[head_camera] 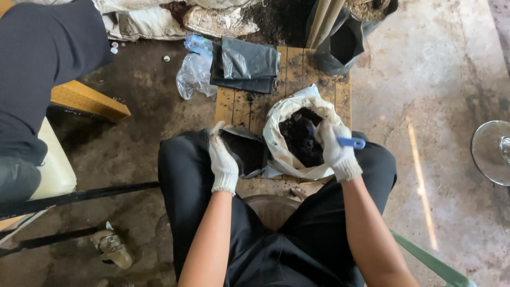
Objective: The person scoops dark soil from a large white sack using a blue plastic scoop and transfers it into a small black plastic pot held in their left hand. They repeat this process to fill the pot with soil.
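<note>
Seated person, viewed from above, both hands in white knitted gloves. The left hand [223, 159] is closed on the rim of a small black plastic bag [247, 151], holding its mouth open just beside the left knee. The right hand [334, 149] is clamped around the blue handle of a scoop [350, 142], whose working end dips into dark soil and is mostly hidden. The soil fills a white sack [281, 143] with its top rolled down, standing between the knees and touching the black bag on its left side.

Behind the sack lies a wooden slat board [289, 69] on the floor. On its far left corner rests a folded stack of black plastic bags [244, 66], with a crumpled clear plastic bag [194, 74] just beside it. A larger open black bag [340, 45] stands at the board's far right corner. A second person in dark clothing [42, 64] sits at the upper left.
</note>
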